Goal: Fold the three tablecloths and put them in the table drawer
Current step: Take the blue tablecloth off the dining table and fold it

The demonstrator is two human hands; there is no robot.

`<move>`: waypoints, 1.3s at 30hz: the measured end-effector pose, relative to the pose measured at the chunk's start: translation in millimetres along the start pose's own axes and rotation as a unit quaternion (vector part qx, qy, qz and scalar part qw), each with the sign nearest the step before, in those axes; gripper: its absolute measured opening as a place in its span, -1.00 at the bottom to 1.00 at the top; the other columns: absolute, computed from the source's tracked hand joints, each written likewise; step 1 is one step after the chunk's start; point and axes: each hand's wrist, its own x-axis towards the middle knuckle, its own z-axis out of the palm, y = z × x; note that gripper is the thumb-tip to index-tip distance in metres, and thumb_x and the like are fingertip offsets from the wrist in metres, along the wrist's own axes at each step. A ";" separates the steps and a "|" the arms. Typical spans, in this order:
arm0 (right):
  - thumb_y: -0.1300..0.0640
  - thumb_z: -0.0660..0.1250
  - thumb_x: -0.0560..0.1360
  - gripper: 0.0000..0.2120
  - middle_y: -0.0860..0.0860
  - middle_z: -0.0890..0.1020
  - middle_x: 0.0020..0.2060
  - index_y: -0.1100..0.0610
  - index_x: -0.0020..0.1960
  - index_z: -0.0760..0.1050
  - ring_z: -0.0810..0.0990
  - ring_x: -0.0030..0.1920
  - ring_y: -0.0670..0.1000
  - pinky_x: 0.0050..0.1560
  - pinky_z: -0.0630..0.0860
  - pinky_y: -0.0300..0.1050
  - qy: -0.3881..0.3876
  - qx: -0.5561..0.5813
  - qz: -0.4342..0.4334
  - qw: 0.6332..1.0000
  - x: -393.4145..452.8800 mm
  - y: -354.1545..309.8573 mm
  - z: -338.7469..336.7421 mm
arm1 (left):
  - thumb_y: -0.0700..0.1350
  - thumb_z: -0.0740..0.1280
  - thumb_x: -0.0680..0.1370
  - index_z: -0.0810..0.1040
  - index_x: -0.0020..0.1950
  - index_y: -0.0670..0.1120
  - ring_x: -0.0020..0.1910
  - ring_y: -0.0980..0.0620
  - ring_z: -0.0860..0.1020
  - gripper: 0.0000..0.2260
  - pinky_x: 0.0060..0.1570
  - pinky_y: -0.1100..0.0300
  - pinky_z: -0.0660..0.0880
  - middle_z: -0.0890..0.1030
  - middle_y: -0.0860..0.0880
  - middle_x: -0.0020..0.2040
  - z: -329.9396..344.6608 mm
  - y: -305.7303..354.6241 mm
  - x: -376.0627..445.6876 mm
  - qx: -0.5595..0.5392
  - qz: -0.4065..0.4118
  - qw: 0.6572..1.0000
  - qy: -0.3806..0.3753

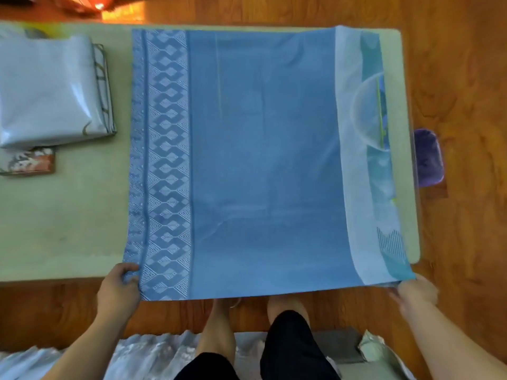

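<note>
Looking down from the head camera, closest to me is some silvery crumpled fabric [153,352] on the floor around the person's legs, plus a bit of grey mat [337,344] off to the right. Just past that, both hands are on the near edge of the blue tablecloth [263,160], which hangs a little over the front of the table [68,215]. The left hand [119,286] pinches the near-left corner, fingers curled over the patterned border. The right hand [415,293] grips the near-right corner, though it's kinda blurry so I can't make out the exact finger placement.

The blue cloth lies spread flat across the right part of the pale green tabletop, with a diamond-pattern band down its left side and a paler strip with teal print down its right. Further back on the left sits a folded white tablecloth [49,91], resting partly on a small reddish patterned thing [30,160] that I can't identify. A purple object [428,157] pokes out beyond the table's right edge, on the wooden floor [466,78].
</note>
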 end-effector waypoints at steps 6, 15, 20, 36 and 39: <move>0.22 0.44 0.49 -0.55 0.25 0.54 0.00 0.34 0.32 0.43 0.56 -0.04 0.25 0.07 0.52 0.10 0.038 -0.356 -0.024 0.933 -3.7 -19.6 25.8 | -0.24 0.36 0.59 0.21 0.56 0.02 0.08 -0.27 0.63 -0.40 -0.09 -0.07 0.59 0.56 -0.17 0.32 10.0 -5.9 8.7 -0.037 -0.051 0.998 -0.022; 0.29 0.25 0.51 -0.57 0.18 0.46 0.34 0.16 0.37 0.47 0.46 0.33 0.22 0.34 0.38 0.01 -0.259 -0.487 -0.466 0.692 -148.9 -59.7 165.3 | -0.20 0.32 0.64 0.48 0.43 -0.11 0.23 -0.15 0.56 -0.66 0.15 -0.03 0.51 0.60 -0.09 0.28 9.3 -9.3 -3.8 -0.114 -0.059 0.992 0.015; 0.21 0.22 0.58 -0.68 0.09 0.58 0.30 0.08 0.30 0.54 0.53 0.31 0.13 0.26 0.44 -0.07 -0.389 -0.508 -0.514 0.572 -262.0 -31.5 244.8 | -0.09 0.25 0.68 0.62 0.03 -0.09 -0.06 -0.10 0.59 -0.83 -0.06 0.04 0.48 0.62 0.00 -0.15 14.2 -28.8 8.0 -0.257 -0.096 0.962 0.011; 0.33 0.24 0.51 -0.46 0.00 0.35 0.30 -0.01 0.45 0.37 0.50 0.18 0.14 0.09 0.52 0.07 -0.424 -0.552 -0.630 0.345 -371.2 80.2 323.8 | 0.11 0.27 0.67 0.45 0.15 -0.14 0.03 -0.10 0.69 -0.70 0.17 -0.05 0.61 0.68 -0.18 0.05 37.0 -69.9 -18.3 -0.602 -0.283 0.743 -0.073; 0.34 0.25 0.50 -0.41 0.01 0.28 0.39 -0.01 0.48 0.33 0.45 0.30 0.13 0.13 0.53 0.07 -0.421 -0.564 -0.640 0.308 -373.0 79.8 324.7 | 0.29 0.21 0.62 0.56 0.13 0.00 0.02 0.02 0.66 -0.62 0.11 0.08 0.56 0.68 0.00 -0.01 41.5 -62.9 -18.2 -0.562 -0.243 0.790 -0.026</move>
